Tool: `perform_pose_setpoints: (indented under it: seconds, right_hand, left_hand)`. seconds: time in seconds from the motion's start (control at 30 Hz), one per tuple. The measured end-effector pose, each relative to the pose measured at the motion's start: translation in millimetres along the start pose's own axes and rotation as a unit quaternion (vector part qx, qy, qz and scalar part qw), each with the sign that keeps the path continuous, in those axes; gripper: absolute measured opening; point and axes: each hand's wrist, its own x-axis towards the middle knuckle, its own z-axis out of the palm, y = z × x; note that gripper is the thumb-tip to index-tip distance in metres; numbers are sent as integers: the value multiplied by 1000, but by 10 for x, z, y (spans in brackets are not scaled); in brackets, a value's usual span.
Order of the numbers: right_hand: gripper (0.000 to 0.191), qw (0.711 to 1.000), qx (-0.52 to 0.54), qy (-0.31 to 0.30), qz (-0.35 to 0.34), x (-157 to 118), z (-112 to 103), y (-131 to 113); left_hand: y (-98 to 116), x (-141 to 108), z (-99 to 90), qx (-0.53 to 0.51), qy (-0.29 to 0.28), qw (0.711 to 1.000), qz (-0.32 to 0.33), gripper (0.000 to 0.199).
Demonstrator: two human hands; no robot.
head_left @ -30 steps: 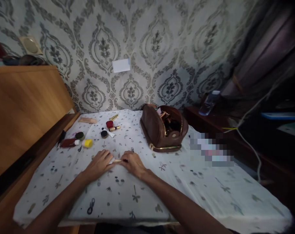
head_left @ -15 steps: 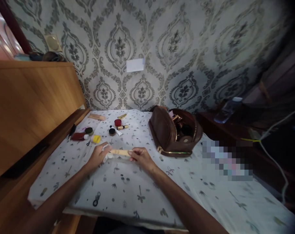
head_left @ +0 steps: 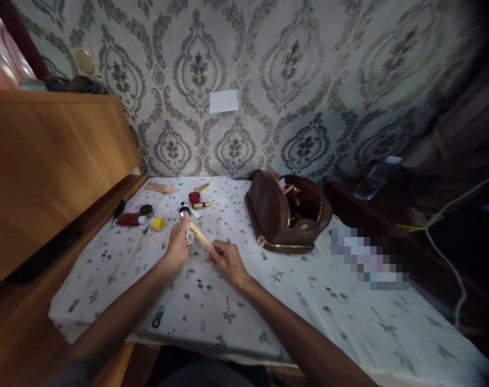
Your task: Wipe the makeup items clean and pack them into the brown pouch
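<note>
Between my hands a pale yellow stick-like item (head_left: 199, 235) is held at a slant over the patterned white cloth (head_left: 212, 322). My right hand (head_left: 229, 262) pinches its lower right end. Around a white wipe or tissue (head_left: 190, 236) my left hand (head_left: 178, 241) is closed, thumb up, at the item's upper left end. Just beyond the left hand lie a small black-topped jar (head_left: 184, 210), a white tube (head_left: 195, 213), a red round container (head_left: 194, 198) and a gold tube (head_left: 201, 205).
An open brown bag (head_left: 284, 215) stands right of centre with items inside. At the left are a yellow-capped item (head_left: 158, 223), a dark red bottle (head_left: 129, 219) and a green-lidded jar (head_left: 146, 210). A clear bottle (head_left: 375, 180) stands far right. Wooden furniture (head_left: 58, 177) borders the left.
The pale item has swung from nearly level to a slant, its left end now higher. My left hand has moved up and right and turned thumb-up. The view has shifted slightly.
</note>
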Motion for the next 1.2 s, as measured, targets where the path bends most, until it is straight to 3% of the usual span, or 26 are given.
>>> perform_pose_setpoints:
  seconds: [0.23, 0.33, 0.53, 0.7, 0.8, 0.87, 0.93, 1.0, 1.13, 1.2]
  right_hand:
    - [52, 997, -44, 39, -44, -11, -21, -41]
    - [51, 998, -48, 34, -37, -7, -25, -23]
    - [38, 995, -94, 4, -31, -22, 3, 13]
    - [39, 991, -104, -63, -48, -34, -19, -37]
    - [49, 996, -58, -56, -30, -6, -74, -53]
    - [48, 1000, -9, -15, -13, 32, -114, -32]
    - [44, 998, 46, 31, -5, 74, -145, 4]
    - [50, 994, 92, 59, -8, 105, -155, 37]
    - [48, 986, 152, 58, -23, 118, -118, 53]
    - [44, 985, 165, 52, -21, 113, -96, 45]
  left_hand:
    - [-248, -209, 182, 22, -100, 995, -16, 60]
    - [-257, -183, 163, 30, -94, 995, -1, 59]
    - [-155, -24, 88, -7, -24, 999, 26, 61]
    - [-113, 70, 5, 3, -50, 998, 24, 51]
    - [-48, 96, -74, 100, -87, 990, 55, 42]
    - [25, 88, -123, 211, -153, 959, 107, 35]
    - [105, 48, -148, 322, -223, 906, 160, 28]
    - [175, -23, -134, 445, -257, 836, 192, 21]
    - [249, -208, -23, 672, -260, 659, 216, 19]
    - [253, -267, 22, 723, -263, 598, 224, 22]
